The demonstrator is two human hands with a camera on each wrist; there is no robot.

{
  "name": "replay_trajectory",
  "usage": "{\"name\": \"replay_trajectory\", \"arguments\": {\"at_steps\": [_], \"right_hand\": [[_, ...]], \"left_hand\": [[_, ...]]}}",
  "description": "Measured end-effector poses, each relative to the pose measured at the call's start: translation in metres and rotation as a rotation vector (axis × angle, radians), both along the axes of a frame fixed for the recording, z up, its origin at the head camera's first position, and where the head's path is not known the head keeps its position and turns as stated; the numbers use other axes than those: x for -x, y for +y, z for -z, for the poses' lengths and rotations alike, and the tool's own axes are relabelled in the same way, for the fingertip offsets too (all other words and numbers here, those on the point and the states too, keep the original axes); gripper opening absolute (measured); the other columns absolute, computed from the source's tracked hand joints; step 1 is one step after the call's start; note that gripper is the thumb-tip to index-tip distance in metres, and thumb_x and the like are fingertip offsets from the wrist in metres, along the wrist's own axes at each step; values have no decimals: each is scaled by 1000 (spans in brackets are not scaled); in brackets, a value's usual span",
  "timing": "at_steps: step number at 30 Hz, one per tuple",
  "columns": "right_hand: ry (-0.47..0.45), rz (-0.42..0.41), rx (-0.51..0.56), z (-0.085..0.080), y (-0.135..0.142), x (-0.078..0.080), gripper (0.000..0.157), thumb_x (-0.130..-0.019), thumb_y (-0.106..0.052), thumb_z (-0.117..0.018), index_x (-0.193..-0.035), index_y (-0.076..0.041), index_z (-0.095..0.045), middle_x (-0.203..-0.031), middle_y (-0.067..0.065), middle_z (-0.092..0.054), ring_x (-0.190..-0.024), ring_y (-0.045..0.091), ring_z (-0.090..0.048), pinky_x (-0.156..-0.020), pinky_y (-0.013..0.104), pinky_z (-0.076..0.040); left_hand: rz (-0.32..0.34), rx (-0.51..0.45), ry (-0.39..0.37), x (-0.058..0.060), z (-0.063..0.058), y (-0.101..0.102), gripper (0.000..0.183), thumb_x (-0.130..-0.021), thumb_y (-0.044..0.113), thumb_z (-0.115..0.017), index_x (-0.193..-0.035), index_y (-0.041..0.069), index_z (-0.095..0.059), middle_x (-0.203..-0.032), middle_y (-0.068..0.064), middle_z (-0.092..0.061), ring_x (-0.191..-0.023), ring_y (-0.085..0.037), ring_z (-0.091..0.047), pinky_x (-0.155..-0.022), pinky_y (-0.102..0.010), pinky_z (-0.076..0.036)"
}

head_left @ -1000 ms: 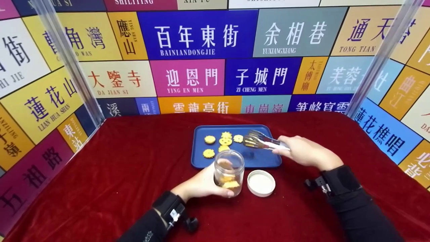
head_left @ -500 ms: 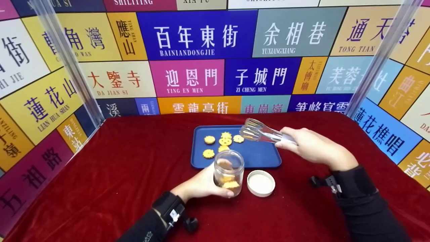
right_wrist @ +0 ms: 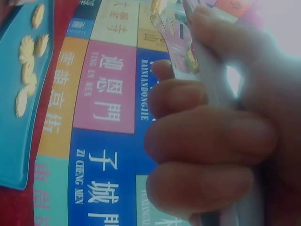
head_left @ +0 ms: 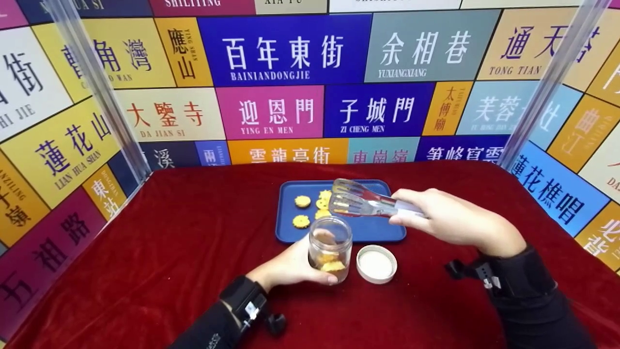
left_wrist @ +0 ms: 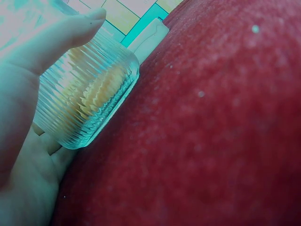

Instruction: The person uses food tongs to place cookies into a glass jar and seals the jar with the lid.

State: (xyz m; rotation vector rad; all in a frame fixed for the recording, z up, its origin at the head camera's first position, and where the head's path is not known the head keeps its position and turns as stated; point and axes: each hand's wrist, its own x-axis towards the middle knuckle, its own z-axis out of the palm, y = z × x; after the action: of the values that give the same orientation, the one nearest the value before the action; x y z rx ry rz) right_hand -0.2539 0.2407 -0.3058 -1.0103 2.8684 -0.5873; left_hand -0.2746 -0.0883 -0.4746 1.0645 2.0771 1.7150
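My left hand [head_left: 290, 265] grips a clear ribbed jar [head_left: 342, 247] standing open-topped on the red cloth. Several yellow cookies [left_wrist: 101, 89] lie in its bottom, seen through the wall in the left wrist view. My right hand [head_left: 448, 215] holds metal serving tongs [head_left: 361, 201] by their pale handle, with the slotted heads above the tray, just behind and right of the jar's mouth. A yellow cookie [right_wrist: 158, 6] shows at the tongs' tip in the right wrist view. Other flower-shaped cookies [head_left: 301, 221] lie on the blue tray [head_left: 380, 232]; the tongs cover part of them.
A round white lid [head_left: 377, 264] lies on the red cloth [head_left: 193, 252], just right of the jar. Behind the table rises a wall of coloured name panels [head_left: 286, 48], with clear upright posts [head_left: 542, 92] at both back corners.
My right hand has lifted the tongs from the tray's right part, then brought them left and nearer, towards the jar's mouth. The left hand and jar have not moved.
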Motion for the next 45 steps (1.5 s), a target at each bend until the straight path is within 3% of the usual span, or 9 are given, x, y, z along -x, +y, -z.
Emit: {"name": "replay_trajectory", "arguments": {"at_steps": [6, 12, 16, 36, 45], "right_hand": [[4, -90, -11, 1, -6, -4, 24, -106, -52, -61, -112, -29, -62, -78, -14, -56, -65, 6, -51, -62, 27, -44], [11, -153, -52, 6, -14, -5, 25, -107, -54, -60, -101, -29, -60, -76, -16, -53, -63, 3, -50, -61, 25, -44], [17, -155, -70, 8, -15, -4, 30, -106, -58, -58, -98, -28, -58, -74, -16, -52, -61, 2, -49, -60, 24, -43], [6, -149, -58, 8, -12, -4, 26, -106, -55, -59, -101, -30, -60, -77, -16, -55, -65, 3, -50, -63, 25, -44], [-40, -128, -67, 7, -14, -4, 34, -104, -61, -59, -101, -28, -61, -75, -14, -55, -61, 4, -49, -59, 25, -43]], "left_hand": [[-27, 30, -25, -1, 0, -1, 79, -80, 13, -95, -144, 14, -49, -132, 1, -71, -124, -19, -67, -112, -35, -50], [-32, 70, 6, -1, -1, -1, 85, -80, 17, -95, -152, 23, -50, -139, 5, -68, -129, -16, -63, -116, -35, -46], [-29, 72, 10, -1, -2, -1, 84, -81, 17, -95, -152, 23, -50, -139, 6, -67, -129, -16, -63, -117, -35, -45], [-34, 79, -13, -1, -2, 0, 84, -81, 17, -94, -152, 23, -49, -139, 7, -67, -129, -14, -63, -117, -33, -44], [-27, 60, 1, -1, -2, 0, 86, -81, 13, -94, -154, 21, -48, -139, 7, -67, -130, -15, -63, -117, -33, -44]]}}
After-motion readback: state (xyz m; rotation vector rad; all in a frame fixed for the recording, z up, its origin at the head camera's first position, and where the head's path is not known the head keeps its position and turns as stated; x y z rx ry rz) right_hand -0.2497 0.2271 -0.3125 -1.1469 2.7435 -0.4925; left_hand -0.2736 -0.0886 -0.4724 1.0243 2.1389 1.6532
